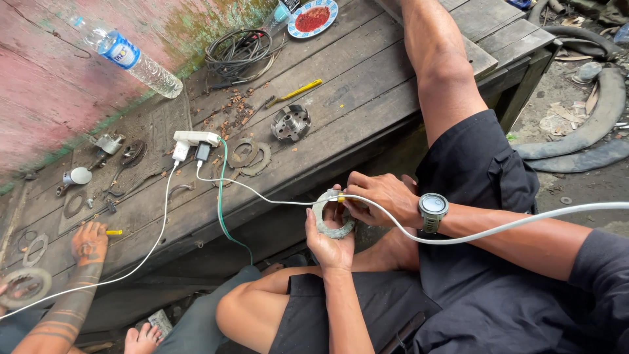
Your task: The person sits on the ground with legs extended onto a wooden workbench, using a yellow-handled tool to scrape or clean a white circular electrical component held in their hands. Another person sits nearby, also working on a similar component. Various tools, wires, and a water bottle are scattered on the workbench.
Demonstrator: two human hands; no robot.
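Ring (332,226) beside worn plank bench (367,98)

Wood bench (367,98) w/ bottle (131,58), plate (312,18)

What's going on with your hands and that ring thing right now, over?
Left hand cradles grey ring-shaped gasket. Right hand pinches its top edge. White cable drapes across right wrist.

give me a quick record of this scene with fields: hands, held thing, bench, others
left hand: cradles a grey ring-shaped disc from below
right hand: pinches the disc's top edge, wristwatch on its wrist
bench: worn wooden planks with a water bottle, power strip, metal hub, coiled cable
others: a co-worker's hand rests on the bench edge
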